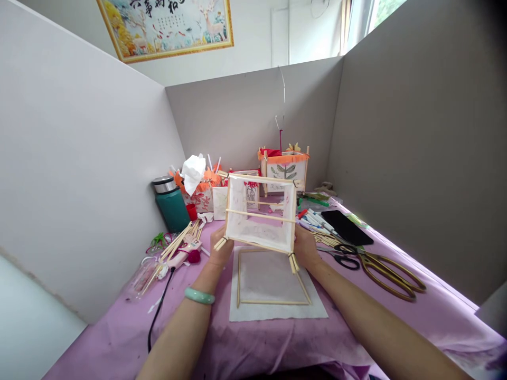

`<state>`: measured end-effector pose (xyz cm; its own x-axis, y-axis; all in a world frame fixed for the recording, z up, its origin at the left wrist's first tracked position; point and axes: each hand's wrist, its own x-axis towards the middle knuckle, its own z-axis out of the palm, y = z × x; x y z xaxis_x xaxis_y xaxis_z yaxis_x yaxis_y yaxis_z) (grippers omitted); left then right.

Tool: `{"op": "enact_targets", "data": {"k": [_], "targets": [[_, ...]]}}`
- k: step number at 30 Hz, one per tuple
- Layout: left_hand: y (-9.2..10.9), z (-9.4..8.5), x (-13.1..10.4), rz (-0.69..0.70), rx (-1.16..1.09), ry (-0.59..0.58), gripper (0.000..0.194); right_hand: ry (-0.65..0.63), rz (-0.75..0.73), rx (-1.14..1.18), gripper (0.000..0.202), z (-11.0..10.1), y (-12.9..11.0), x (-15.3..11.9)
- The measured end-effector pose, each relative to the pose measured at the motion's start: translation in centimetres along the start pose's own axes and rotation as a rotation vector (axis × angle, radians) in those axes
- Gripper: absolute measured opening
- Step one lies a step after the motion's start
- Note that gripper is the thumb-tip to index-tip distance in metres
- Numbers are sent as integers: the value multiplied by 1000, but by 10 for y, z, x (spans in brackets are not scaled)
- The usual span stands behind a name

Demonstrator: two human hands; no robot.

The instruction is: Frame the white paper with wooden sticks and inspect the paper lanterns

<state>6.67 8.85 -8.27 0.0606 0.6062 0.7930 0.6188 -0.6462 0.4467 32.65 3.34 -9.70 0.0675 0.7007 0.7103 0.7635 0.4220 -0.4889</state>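
A box-shaped lantern frame (pixel 257 230) of thin wooden sticks with white paper sides is held up over the table, its open end tilted toward me. My left hand (pixel 222 247) is closed around its left side, and my right hand (pixel 306 247) grips the right side; most fingertips are hidden behind it. Dark ties bind the sticks at the near corners. Below lies a sheet of white paper (pixel 277 315), with wooden sticks (pixel 273 302) laid on it in a four-sided outline. A green bangle (pixel 199 296) circles my left wrist.
Left stand a teal bottle (pixel 173 210), loose sticks (pixel 180 240) and a pink glue gun (pixel 184 254) with a black cord. Right lie gold-handled scissors (pixel 390 274), black scissors (pixel 344 259), markers (pixel 320 221) and a black phone (pixel 347 227). A decorated lantern (pixel 285 171) stands behind; grey partitions enclose the table.
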Motion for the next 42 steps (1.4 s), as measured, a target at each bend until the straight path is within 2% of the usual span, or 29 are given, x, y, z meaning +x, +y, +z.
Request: {"op": "enact_targets", "data": {"k": [5,10,18,22,28,32,35,42], "targets": [[11,-4,4,46,10,-22,23,-14,9,-74,21,3,2,0],[16,-6,5,82,-28,-72,20,-67,45,-149,32,2,-2,0],[4,3,3,-103,-40,-300,23,-205,172,-298,38,3,-3,1],[5,5,3,-139,49,-380,24,-312,274,-384,37,3,-6,3],[12,2,3,-192,144,-485,19,-405,330,-429,30,1,-10,5],[16,1,3,-243,240,-530,24,-420,350,-448,30,1,-10,4],[17,-1,5,-222,350,-560,25,-438,354,-453,31,1,-9,6],[20,4,25,-191,458,-584,20,-506,306,-477,26,-1,-2,30]]}}
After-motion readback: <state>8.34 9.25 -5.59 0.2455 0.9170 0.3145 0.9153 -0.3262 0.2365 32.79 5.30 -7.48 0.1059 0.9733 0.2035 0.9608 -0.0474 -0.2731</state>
